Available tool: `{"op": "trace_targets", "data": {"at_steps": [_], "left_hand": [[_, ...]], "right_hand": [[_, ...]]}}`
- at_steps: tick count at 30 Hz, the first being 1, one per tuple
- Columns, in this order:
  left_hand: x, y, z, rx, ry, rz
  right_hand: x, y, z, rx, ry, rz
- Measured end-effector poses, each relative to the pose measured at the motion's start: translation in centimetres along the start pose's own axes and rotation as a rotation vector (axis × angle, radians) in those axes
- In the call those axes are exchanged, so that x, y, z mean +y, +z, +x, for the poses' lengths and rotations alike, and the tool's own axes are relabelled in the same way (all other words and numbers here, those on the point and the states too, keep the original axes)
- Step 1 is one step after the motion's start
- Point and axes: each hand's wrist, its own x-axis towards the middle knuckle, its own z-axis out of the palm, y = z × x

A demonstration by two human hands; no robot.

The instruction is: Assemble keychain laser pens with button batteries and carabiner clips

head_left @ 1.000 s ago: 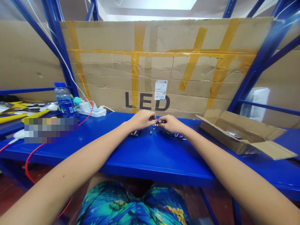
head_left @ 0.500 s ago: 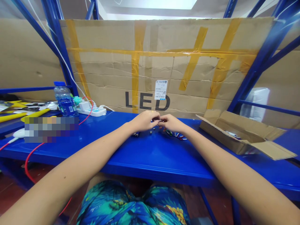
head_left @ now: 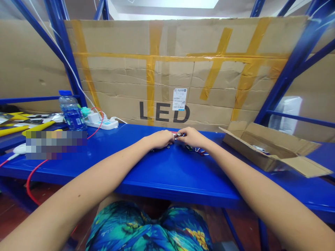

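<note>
Over the far middle of the blue table (head_left: 167, 174), my two hands meet. My right hand (head_left: 193, 136) pinches a small round metal-ended part (head_left: 179, 134) between thumb and fingers. My left hand (head_left: 161, 139) is closed just beside it, its fingertips at the same spot; what it grips is too small to make out. Thin red and white strands (head_left: 173, 132) show behind the fingertips. Under my right wrist lie several coloured wires (head_left: 200, 151). A tiny metal piece (head_left: 168, 146) rests below my left fingers, and another dark small item is partly covered by that hand.
An open cardboard box (head_left: 251, 150) with something shiny inside stands at the right. To the left are a blue-capped bottle (head_left: 72, 111), a white power strip (head_left: 103, 123), a red cable (head_left: 32, 177) and yellow-handled tools (head_left: 42, 127). A tall cardboard sheet (head_left: 117, 76) closes the back.
My left hand has dropped slightly and turned, its fingers curling lower. The small metal-ended part now shows upright at my right fingertips, and red and white strands have come into sight.
</note>
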Motion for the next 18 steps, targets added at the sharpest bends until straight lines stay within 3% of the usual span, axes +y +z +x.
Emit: {"op": "trace_targets", "data": {"at_steps": [7, 13, 18], "left_hand": [[0.5, -0.8, -0.3, 0.053, -0.129, -0.034], [0.6, -1.9, -0.9, 0.429, -0.093, -0.204], [1.4, -1.8, -0.5, 0.488, -0.002, -0.187]], "right_hand": [[-0.2, 0.0, -0.1, 0.009, 0.006, 0.014], [0.1, 0.4, 0.0, 0.003, 0.087, 0.076], [-0.3, 0.6, 0.0, -0.045, 0.119, 0.232]]}}
